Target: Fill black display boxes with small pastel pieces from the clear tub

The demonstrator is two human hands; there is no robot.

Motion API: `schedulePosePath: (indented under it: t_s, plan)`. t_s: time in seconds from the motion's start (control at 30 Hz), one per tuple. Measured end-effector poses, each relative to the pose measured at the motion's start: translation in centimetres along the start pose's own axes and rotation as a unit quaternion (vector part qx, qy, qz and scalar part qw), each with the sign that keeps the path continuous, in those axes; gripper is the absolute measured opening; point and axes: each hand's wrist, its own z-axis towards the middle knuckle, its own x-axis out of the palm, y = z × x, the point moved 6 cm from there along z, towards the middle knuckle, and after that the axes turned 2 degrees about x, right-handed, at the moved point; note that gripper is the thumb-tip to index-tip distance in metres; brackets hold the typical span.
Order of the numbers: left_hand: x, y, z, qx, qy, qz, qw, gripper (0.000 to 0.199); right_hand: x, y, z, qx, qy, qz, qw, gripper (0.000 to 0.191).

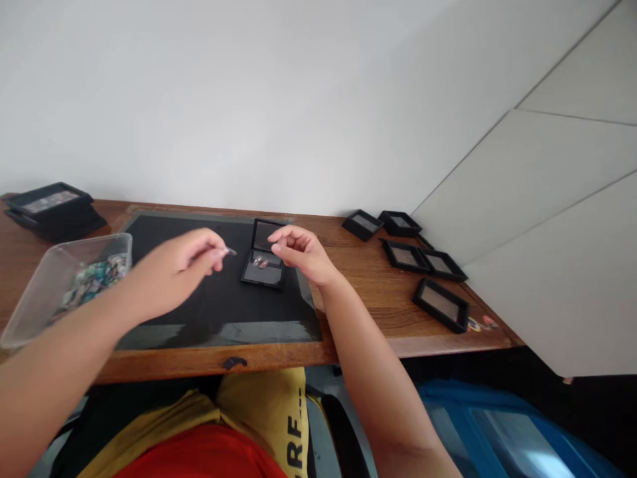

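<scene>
My left hand (192,262) is closed in a pinch on a small shiny piece (230,251), too small to make out further. It hovers over the black mat (199,312), left of an open black display box (263,282). Inside the box's base lie a few small polished stones (260,262), some pinkish. My right hand (301,249) is above the box's right side, fingers curled, with a gap between thumb and forefinger and nothing seen in it. It partly hides the raised lid. Under my left forearm, a clear plastic tub (42,282) holds many colourful small pieces (97,279).
Stacked black boxes (50,206) stand at the back left of the wooden table (358,279). Several more black framed boxes (442,305) lie on the right, near a white panel (557,252). A blue plastic container (497,425) is below the table at right.
</scene>
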Motion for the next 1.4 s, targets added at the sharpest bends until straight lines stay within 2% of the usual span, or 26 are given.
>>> schedulePosePath:
  t_s: [0.03,0.1,0.2,0.33,0.47,0.67,0.93,1.13,1.3,1.4]
  plan:
    - [2.0,-0.4,1.1,0.006,0.028,0.002,1.0,0.032,0.0,-0.1,0.0,0.001,0.006,-0.003,1.0,0.039]
    - [4.8,-0.2,3.0,0.009,0.049,0.008,0.999,0.033,0.0,-0.6,0.1,0.006,0.012,-0.016,1.0,0.041]
    - [6.9,0.6,4.3,0.019,0.049,-0.012,0.999,0.031,-0.3,-1.7,0.3,0.024,-0.008,-0.058,0.998,0.044]
    - [7.8,1.3,4.4,0.022,0.018,-0.064,0.998,0.031,-0.5,-2.8,0.4,0.045,-0.02,-0.102,0.994,0.045]
    - [8.2,1.6,4.3,0.02,-0.005,-0.158,0.987,0.031,-0.3,-2.6,0.3,0.033,-0.005,-0.118,0.992,0.039]
    - [9.4,2.1,4.2,0.008,0.043,-0.256,0.966,0.036,0.7,-2.2,0.0,0.02,0.005,-0.117,0.993,0.042]
    - [9.6,2.1,4.3,-0.045,0.046,-0.379,0.923,0.039,0.9,-1.6,-0.4,-0.006,-0.021,-0.187,0.982,0.039]
    - [9.6,2.5,4.3,-0.066,0.019,-0.393,0.917,0.035,0.5,-2.0,-0.4,0.012,-0.036,-0.226,0.973,0.044]
    - [8.2,2.5,4.4,-0.086,-0.061,-0.336,0.936,0.03,-0.9,-2.6,-0.2,0.075,-0.041,-0.28,0.956,0.043]
    - [5.5,-0.2,3.3,-0.055,-0.104,-0.242,0.963,0.027,-1.7,-3.0,-0.3,0.13,-0.023,-0.33,0.935,0.038]
